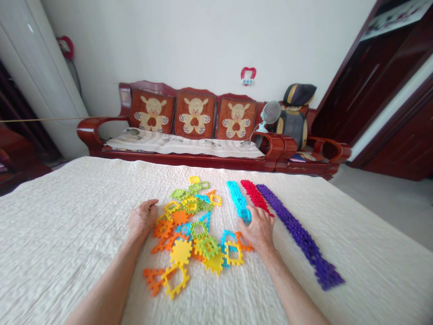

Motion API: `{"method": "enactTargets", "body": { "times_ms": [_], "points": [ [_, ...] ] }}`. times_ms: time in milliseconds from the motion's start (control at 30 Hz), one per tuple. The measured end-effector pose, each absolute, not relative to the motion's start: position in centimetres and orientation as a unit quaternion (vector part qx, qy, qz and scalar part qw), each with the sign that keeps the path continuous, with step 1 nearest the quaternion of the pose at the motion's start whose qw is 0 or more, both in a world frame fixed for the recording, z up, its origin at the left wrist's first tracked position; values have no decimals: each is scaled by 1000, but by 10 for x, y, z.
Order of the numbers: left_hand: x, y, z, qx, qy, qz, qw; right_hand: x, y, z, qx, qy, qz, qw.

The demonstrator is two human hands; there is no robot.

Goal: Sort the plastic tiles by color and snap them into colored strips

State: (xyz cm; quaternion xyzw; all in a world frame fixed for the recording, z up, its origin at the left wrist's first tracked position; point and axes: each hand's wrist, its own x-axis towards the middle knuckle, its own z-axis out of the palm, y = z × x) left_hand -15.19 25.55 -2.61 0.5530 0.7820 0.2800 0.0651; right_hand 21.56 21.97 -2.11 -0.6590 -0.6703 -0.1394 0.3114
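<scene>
Head view: light-blue strip, near end at right hand.

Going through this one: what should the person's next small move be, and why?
Probably the right hand should draw out the loose light-blue piece that lies partly under a yellow frame. It looks like a fair choice because that piece lies close by, the hand is at the near end of the light-blue strip, and each strip shows one colour.
</scene>
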Motion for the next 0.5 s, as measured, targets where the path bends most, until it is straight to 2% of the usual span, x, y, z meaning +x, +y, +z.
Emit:
{"method": "enactTargets", "body": {
  "times_ms": [100,200,333,500],
  "points": [
    [-152,255,-26,554,780,285,63,215,218,-19,-610,-686,-118,378],
    [-153,256,-29,553,776,297,58,213,207,-16,-551,-717,-40,426],
    [-156,259,-35,552,768,319,58,210,177,-16,-499,-767,53,401],
    [-157,256,-33,590,735,329,61,202,149,-25,-490,-790,39,368]
  ]
}}
